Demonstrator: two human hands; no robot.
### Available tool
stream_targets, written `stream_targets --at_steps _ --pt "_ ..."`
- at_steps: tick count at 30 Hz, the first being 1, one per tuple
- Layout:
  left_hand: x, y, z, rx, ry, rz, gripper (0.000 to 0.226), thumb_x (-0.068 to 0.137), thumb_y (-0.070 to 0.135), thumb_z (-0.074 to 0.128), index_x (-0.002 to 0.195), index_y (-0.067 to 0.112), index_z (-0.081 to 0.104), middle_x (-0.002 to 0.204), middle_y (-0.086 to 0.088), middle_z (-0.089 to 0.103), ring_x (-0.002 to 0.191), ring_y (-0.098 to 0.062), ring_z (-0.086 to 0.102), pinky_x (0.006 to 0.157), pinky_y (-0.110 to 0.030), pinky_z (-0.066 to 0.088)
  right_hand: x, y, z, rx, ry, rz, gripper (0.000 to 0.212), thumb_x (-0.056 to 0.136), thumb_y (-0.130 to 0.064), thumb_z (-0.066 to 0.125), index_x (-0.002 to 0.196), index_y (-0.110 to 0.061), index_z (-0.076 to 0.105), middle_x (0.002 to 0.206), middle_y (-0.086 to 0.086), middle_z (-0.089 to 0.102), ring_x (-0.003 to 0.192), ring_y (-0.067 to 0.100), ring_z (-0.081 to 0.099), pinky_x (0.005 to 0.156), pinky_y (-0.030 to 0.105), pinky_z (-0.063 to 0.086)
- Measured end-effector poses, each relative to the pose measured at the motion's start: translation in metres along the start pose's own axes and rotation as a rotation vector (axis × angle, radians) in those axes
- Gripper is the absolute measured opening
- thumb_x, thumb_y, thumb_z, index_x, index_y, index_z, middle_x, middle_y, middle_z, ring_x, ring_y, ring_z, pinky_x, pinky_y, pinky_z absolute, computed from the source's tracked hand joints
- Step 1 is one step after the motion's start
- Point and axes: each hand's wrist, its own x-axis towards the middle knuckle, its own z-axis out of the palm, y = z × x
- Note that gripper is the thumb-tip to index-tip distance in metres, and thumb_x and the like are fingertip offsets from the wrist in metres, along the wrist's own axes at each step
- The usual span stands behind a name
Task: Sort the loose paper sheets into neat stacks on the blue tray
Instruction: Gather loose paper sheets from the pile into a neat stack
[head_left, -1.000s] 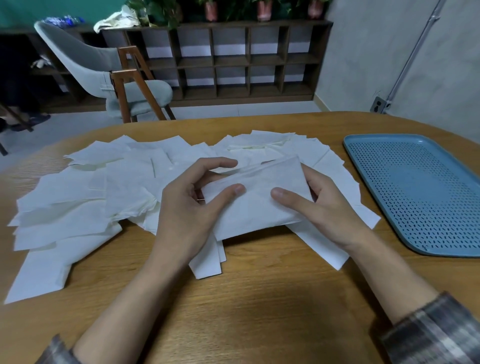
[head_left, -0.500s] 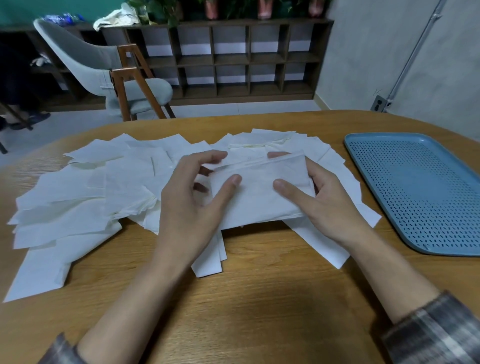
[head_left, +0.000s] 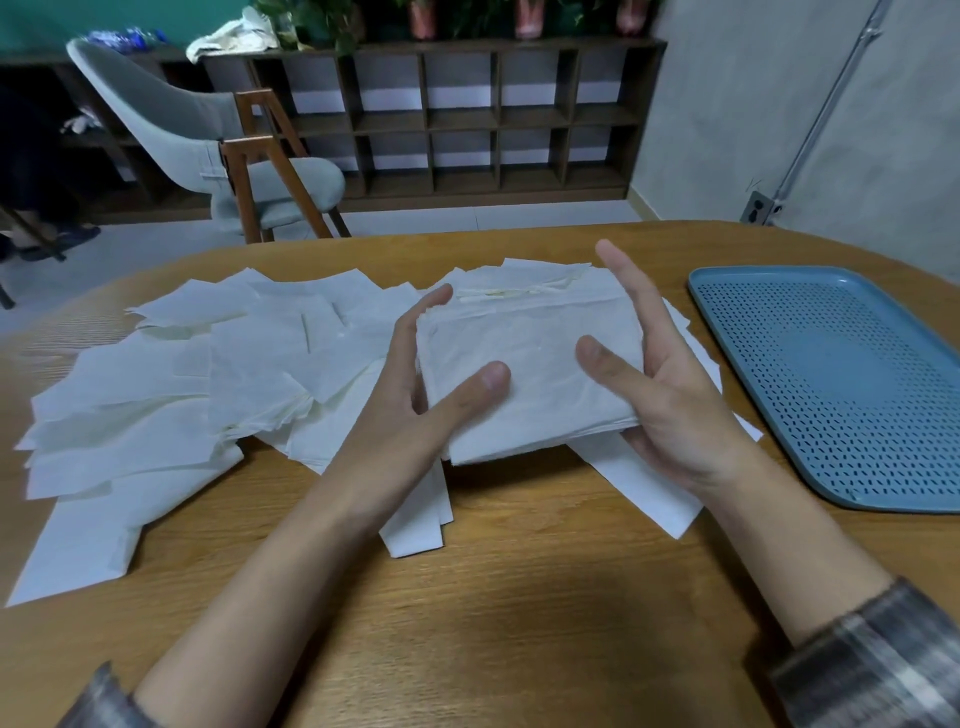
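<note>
The step in hand looks like squaring up a gathered batch before it goes to the tray. The stack of paper sheets (head_left: 530, 379) sits between both hands over the middle of the wooden table (head_left: 467, 613), raised a little off the loose sheets (head_left: 171, 395) that spread from the middle towards the table's left edge. The left hand (head_left: 410, 410) grips its left side: thumb laid on the top sheet, fingers curved round the far left corner. The right hand (head_left: 670, 395) stands against the right side with fingers straight and together, pointing away from the person, thumb resting over the top. The blue tray (head_left: 698, 291) lies by the table's right edge, near the right hand, with no paper on it.

To do this well, the two hands should push inwards evenly, so the edges line up rather than buckle; the paper looks thin and soft, so hard pressure would likely crease it. The near edge shows layers stepping out, so it probably needs tapping flush too. The thumbs should stay on top through the carry, or the upper sheets may slide off.
</note>
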Motion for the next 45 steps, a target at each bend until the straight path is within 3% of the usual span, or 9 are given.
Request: stream_targets --at_steps 4,8,18,24,28,31,35,38,45 --pt "-0.002 0.003 0.004 0.104 0.033 0.03 0.081 0.082 0.055 0.083 0.146 0.065 0.034 0.141 0.027 0.058 0.126 0.002 0.06 0.108 -0.033 0.051 0.001 0.0 0.004 -0.322 0.056 0.0 0.072 0.098 -0.028 0.072 0.156 -0.048 0.034 0.137 -0.051 0.047 0.133 -0.005 0.055 0.109 0.025 0.05" --pt "-0.002 -0.004 0.002 0.168 0.104 0.06 0.082 0.091 0.026 0.08 0.15 0.056 0.033 0.114 0.016 0.074 0.104 -0.002 0.072 0.084 -0.02 0.058 0.001 0.001 -0.002 -0.3 0.05 0.037 0.073 0.097 -0.037 0.072 0.156 -0.051 0.031 0.147 -0.032 0.053 0.13 -0.001 0.059 0.11 0.031 0.051" --pt "-0.001 -0.008 0.002 0.269 0.096 0.124 0.074 0.096 0.033 0.075 0.149 0.06 0.03 0.147 0.023 0.052 0.125 -0.01 0.061 0.104 -0.043 0.055 0.001 -0.004 -0.022 -0.05 -0.174 0.142 0.034 0.086 -0.033 0.079 0.12 -0.032 0.079 0.135 -0.004 0.069 0.135 0.021 0.059 0.115 0.053 0.043" --pt "-0.003 -0.01 0.012 0.382 0.057 0.278 0.078 0.096 0.028 0.076 0.157 0.043 0.029 0.151 0.023 0.046 0.143 -0.004 0.046 0.115 -0.04 0.047 0.004 0.003 -0.023 -0.352 0.064 0.021 0.025 0.092 -0.01 0.077 0.112 -0.025 0.081 0.121 -0.015 0.077 0.127 0.0 0.063 0.111 0.024 0.04" --pt "-0.004 -0.018 0.022 0.614 0.104 0.537 0.046 0.094 0.022 0.078 0.136 0.024 0.06 0.146 0.004 0.048 0.143 -0.011 0.046 0.114 -0.029 0.043 0.007 0.006 -0.026 -0.408 0.235 -0.044 0.024 0.093 -0.003 0.075 0.11 -0.02 0.081 0.113 -0.019 0.078 0.118 -0.007 0.065 0.098 0.005 0.04" --pt "-0.006 -0.029 0.026 0.749 -0.216 0.573 0.022 0.102 0.022 0.068 0.124 0.021 0.071 0.13 0.008 0.063 0.125 -0.008 0.059 0.103 -0.035 0.05 0.008 0.008 -0.027 -0.417 0.275 -0.044 0.024 0.093 -0.002 0.075 0.109 -0.019 0.081 0.111 -0.021 0.078 0.115 -0.01 0.065 0.095 0.002 0.039" --pt "-0.009 -0.044 0.033 0.973 -0.488 0.49 0.046 0.107 0.048 0.053 0.151 0.036 0.052 0.161 0.014 0.042 0.148 -0.006 0.036 0.122 -0.03 0.03 0.007 0.008 -0.026 -0.423 0.261 -0.015 0.023 0.095 -0.007 0.074 0.109 -0.023 0.081 0.112 -0.022 0.078 0.117 -0.011 0.063 0.097 0.001 0.038" --pt "-0.009 -0.046 0.036 1.079 -0.529 0.437 0.058 0.106 0.064 0.041 0.16 0.042 0.036 0.171 0.015 0.023 0.156 -0.007 0.02 0.126 -0.027 0.014 0.007 0.008 -0.026 -0.433 0.262 -0.01 0.022 0.095 -0.007 0.074 0.109 -0.023 0.081 0.112 -0.023 0.077 0.117 -0.013 0.062 0.098 0.001 0.038" --pt "-0.004 -0.042 0.033 1.05 -0.426 0.472 0.053 0.107 0.057 0.042 0.146 0.026 0.061 0.152 0.009 0.055 0.141 -0.01 0.045 0.114 -0.035 0.039 0.007 0.009 -0.026 -0.43 0.241 -0.007 0.022 0.095 -0.006 0.073 0.109 -0.021 0.082 0.112 -0.023 0.077 0.117 -0.014 0.061 0.096 -0.001 0.035"
